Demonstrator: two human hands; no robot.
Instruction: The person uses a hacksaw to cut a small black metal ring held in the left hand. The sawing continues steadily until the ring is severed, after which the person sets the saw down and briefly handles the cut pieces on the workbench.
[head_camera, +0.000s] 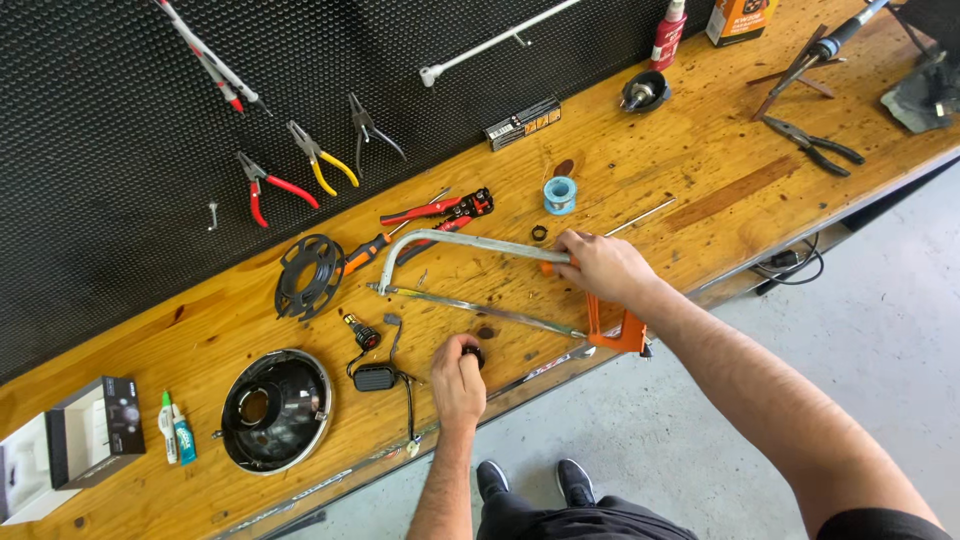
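Right hand (600, 265) closed on hacksaw (480, 275) frame near orange handle. Left hand (458, 375) pinches small black part (474, 353) on wooden bench (700, 190). Saw: grey metal bow, thin blade below, lying flat mid-bench, long axis left-right, handle end toward bench front edge. Round headlight housing (277, 410) further left, hollow; contents unclear. Open black box (97, 430) at far left.

One hacksaw (480, 270), two hands, three pliers hung on the pegboard (100, 150), one black reel (308, 275), one headlight housing (276, 410), two glue tubes, two boxes at the surface's left edge.
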